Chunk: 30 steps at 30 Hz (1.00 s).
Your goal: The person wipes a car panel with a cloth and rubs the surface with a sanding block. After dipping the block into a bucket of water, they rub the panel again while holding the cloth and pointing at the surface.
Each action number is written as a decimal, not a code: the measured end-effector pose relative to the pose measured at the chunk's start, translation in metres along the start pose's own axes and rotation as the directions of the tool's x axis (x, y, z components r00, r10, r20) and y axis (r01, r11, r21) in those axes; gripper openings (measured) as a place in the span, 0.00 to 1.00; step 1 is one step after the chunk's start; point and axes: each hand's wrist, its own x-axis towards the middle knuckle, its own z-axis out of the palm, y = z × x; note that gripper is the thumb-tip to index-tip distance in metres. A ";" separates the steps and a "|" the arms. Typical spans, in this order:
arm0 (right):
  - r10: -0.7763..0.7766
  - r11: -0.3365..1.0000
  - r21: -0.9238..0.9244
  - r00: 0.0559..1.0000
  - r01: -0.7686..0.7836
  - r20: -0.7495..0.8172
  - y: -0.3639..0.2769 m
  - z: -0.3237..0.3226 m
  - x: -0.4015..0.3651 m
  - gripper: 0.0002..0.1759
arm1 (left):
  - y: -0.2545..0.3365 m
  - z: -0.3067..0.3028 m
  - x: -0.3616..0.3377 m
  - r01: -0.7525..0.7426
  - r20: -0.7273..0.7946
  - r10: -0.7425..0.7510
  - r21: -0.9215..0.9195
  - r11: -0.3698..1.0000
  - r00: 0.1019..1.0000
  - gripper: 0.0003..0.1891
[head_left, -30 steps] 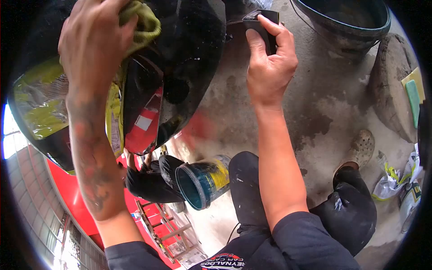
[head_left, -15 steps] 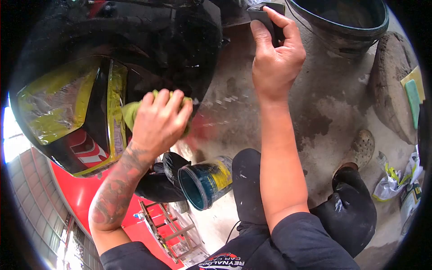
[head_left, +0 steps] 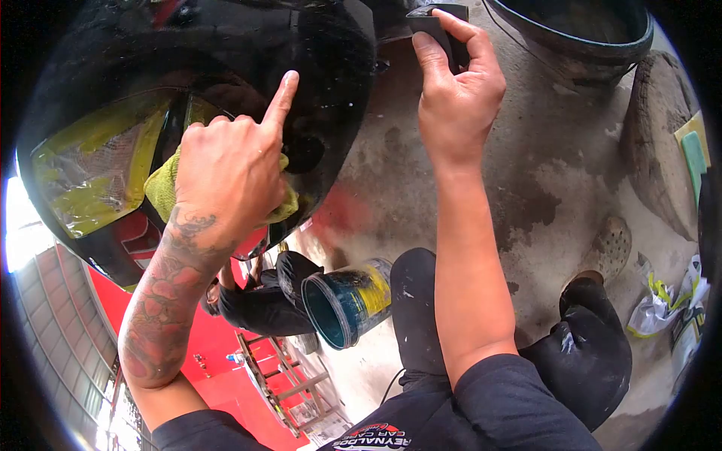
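A yellow-green cloth (head_left: pixel 162 188) is bunched under my left hand (head_left: pixel 229 165), against the black car panel (head_left: pixel 316 68). The index finger of that hand points out over the dark surface; the other fingers curl round the cloth. Left of it is a light (head_left: pixel 98 165) covered with clear film and edged in yellow tape. My right hand (head_left: pixel 460 98) is raised off the panel at the upper middle, pinching a black block (head_left: pixel 438 34) between thumb and fingers.
A large dark tub (head_left: pixel 579 45) stands at the upper right. Below it lie a worn round block (head_left: pixel 658 143) and a green pad (head_left: pixel 693 161). A teal bucket (head_left: pixel 346 301) is near my knee. Another person's dark-clothed leg (head_left: pixel 263 307) and a wooden ladder (head_left: pixel 293 383) are beyond.
My left hand and the cloth have moved left across the panel, and its index finger has stretched out. My right hand with the block has shifted slightly left.
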 end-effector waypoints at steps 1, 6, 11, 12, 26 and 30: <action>-0.004 1.000 -0.009 1.000 0.004 -0.010 0.000 0.000 0.001 0.13 | -0.002 0.001 -0.002 0.000 0.006 0.000 0.007 1.000 1.000 0.61; -0.013 1.000 -0.009 1.000 0.013 -0.017 0.000 -0.003 0.008 0.14 | -0.007 0.001 -0.011 0.010 0.039 -0.012 0.046 0.999 0.999 0.62; 0.103 0.980 0.171 0.995 -0.100 -0.009 -0.005 0.003 0.005 0.11 | -0.010 0.004 -0.017 0.010 0.024 -0.011 0.038 0.999 1.000 0.62; 0.072 0.984 0.163 0.997 -0.067 -0.022 -0.002 0.005 0.005 0.11 | -0.010 0.005 -0.018 0.009 0.019 -0.010 0.039 0.999 1.000 0.62; 0.122 0.984 0.129 0.992 -0.122 0.011 -0.017 -0.001 0.006 0.11 | -0.008 0.010 -0.021 -0.026 -0.028 0.026 0.024 0.999 0.999 0.61; 0.131 0.984 0.117 0.991 -0.133 0.026 -0.024 -0.002 0.000 0.12 | -0.007 0.007 -0.020 -0.014 -0.005 0.014 0.051 0.999 1.000 0.61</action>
